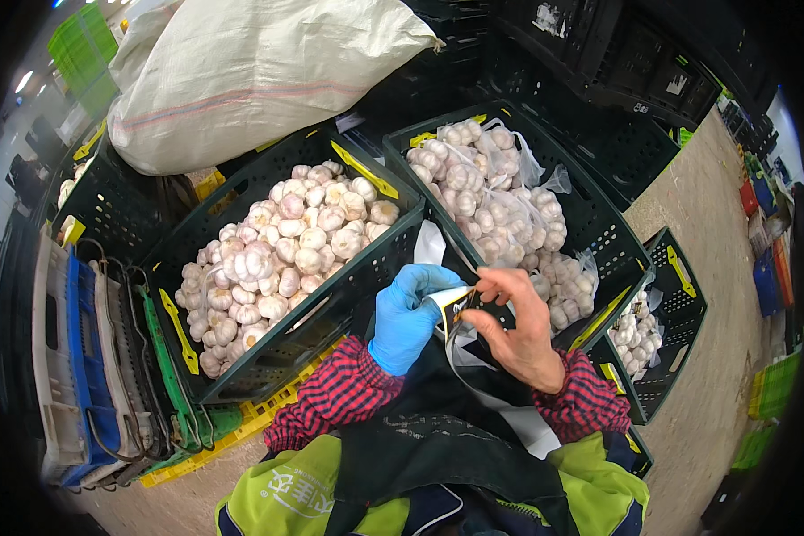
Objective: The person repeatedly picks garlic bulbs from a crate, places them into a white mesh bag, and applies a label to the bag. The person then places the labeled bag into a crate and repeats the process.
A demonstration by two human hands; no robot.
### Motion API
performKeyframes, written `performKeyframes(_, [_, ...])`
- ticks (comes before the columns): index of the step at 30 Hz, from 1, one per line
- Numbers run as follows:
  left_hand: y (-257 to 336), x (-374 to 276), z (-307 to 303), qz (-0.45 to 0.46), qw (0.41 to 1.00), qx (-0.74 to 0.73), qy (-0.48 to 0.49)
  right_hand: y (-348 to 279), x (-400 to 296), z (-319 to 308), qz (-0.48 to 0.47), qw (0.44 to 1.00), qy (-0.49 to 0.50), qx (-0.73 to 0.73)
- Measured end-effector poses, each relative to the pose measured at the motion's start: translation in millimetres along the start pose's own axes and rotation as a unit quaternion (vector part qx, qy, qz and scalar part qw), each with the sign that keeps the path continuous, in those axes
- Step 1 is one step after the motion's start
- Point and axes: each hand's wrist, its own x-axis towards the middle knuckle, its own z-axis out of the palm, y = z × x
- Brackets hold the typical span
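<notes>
My left hand [405,318], in a blue disposable glove, pinches a white paper strip bearing a black printed label [457,309]. The bare fingers of my right hand [519,331] are at the label's right edge, thumb below and fingertips above. From my hands the white strip [482,395] hangs down across my dark apron. Loose garlic bulbs [288,248] fill a dark green crate [321,308] to the left. Another dark green crate [583,194] on the right holds garlic in clear and mesh bags [502,214].
A large white woven sack [254,74] lies behind the left crate. Folded crates [94,362] stand upright at far left, beside a yellow pallet [254,415]. More bagged garlic [636,335] sits in a lower crate [677,315] at right. Black crates [576,53] are stacked behind.
</notes>
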Motion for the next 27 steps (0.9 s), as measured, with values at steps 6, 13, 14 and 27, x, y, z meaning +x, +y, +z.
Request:
performKeyframes(6, [-4,-4,-5,0.055,0.994,0.087,-0.033,20,1,-14,-0.053,0.997,-0.036,-0.032])
performKeyframes(13, [-15,3,-12,0.117,0.985,0.128,-0.026,25,11,-31,0.013,0.997,-0.074,0.000])
performKeyframes(14, [-19,3,-10,0.132,0.983,0.123,-0.040,23,12,-26,0.030,0.996,-0.087,0.020])
performKeyframes(27, [-14,3,-17,0.154,0.943,0.296,-0.011,45,15,-28,-0.005,0.997,-0.075,-0.023])
